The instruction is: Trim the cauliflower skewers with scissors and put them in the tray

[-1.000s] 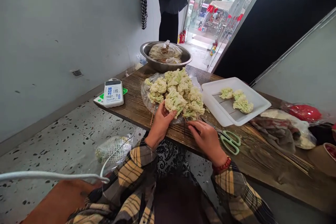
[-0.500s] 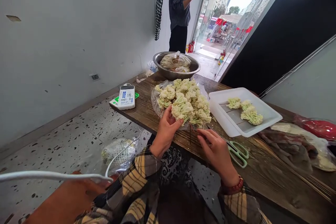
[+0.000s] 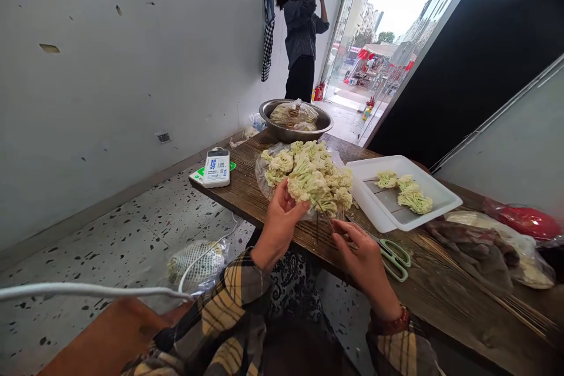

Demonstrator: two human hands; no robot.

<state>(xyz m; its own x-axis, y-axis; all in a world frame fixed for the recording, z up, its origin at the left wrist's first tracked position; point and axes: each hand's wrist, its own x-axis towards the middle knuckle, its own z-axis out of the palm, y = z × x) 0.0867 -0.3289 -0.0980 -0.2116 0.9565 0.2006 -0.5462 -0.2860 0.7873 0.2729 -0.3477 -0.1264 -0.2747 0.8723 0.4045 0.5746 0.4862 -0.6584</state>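
My left hand (image 3: 278,224) pinches a cauliflower floret (image 3: 308,185) between thumb and fingers, above the table's near edge. Close by on the right, my right hand (image 3: 362,251) has its fingertips closed on a thin wooden skewer (image 3: 326,217), which slants up toward that floret. Whether the tip has entered it I cannot tell. Behind my hands lies a heap of cauliflower florets (image 3: 339,179) on a clear plastic bag (image 3: 263,171). Green-handled scissors (image 3: 395,258) rest just beyond my right hand, blades partly hidden.
A white tray (image 3: 381,218) with several florets stands at right. Loose skewers (image 3: 506,304), a cloth (image 3: 476,249) and a red package (image 3: 524,220) lie farther right. At the back is a metal bowl (image 3: 286,134) with bags; a power bank (image 3: 217,168) sits left. A person (image 3: 302,35) stands beyond.
My view has tilted up slightly. The skewer in my right hand is angled more plainly toward the floret. The standing person has turned and raised an arm toward the head.
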